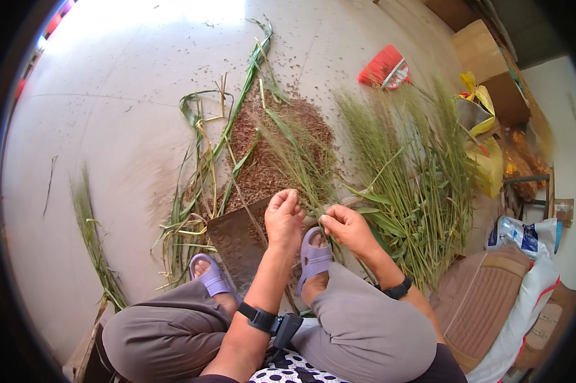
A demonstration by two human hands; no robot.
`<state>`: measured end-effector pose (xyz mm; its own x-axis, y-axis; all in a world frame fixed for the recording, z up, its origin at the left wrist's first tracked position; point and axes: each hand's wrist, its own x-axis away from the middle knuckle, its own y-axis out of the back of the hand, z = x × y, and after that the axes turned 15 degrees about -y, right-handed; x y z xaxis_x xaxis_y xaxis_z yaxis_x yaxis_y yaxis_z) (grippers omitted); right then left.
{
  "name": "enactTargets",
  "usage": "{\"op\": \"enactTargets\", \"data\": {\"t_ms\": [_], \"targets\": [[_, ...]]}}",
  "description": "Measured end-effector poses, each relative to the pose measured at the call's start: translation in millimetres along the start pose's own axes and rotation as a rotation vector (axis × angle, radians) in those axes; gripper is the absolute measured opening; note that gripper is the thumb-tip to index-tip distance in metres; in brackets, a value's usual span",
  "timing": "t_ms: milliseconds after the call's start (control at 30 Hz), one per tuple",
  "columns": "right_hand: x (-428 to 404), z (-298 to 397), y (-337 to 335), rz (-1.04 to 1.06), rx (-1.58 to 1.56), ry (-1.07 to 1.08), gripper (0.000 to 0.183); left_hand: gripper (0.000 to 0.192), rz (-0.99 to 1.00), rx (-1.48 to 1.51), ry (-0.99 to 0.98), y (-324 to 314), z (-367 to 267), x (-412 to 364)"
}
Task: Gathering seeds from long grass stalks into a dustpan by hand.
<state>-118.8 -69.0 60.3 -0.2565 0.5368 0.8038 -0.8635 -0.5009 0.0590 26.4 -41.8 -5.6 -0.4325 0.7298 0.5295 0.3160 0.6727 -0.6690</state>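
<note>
My right hand pinches a few thin green grass stalks near their lower part. Their feathery seed heads fan up and left over a reddish-brown heap of small seeds or husks on the floor. Just left of the stalks is my left hand, its fingers curled with thumb against forefinger. Whether a thin piece is between them cannot be made out. Below the hands, a flat dark metal sheet lies between my feet, partly hidden by my left forearm. A large pile of similar cut grass lies to the right.
Long stripped stalks and leaves lie left of the heap. A small grass bundle rests farther left. A red broom lies behind the right pile. Yellow bags, a cardboard box and a brown cushion line the right side.
</note>
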Motion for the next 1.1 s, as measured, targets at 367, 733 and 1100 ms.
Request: {"op": "enactTargets", "data": {"t_ms": [367,733,1100], "targets": [[-6.1,-9.5,-0.4,-0.105,0.07,0.091,0.017,0.034,0.063,-0.112,0.074,-11.6,-3.1,9.4],[-37.3,31.8,13.9,-0.171,0.025,0.27,0.025,0.015,0.102,-0.047,0.088,-19.6,10.6,18.1],[-53.6,39.5,-18.7,-0.01,-0.259,-0.009,0.005,0.013,0.141,-0.03,0.053,-14.9,12.7,19.2]]}}
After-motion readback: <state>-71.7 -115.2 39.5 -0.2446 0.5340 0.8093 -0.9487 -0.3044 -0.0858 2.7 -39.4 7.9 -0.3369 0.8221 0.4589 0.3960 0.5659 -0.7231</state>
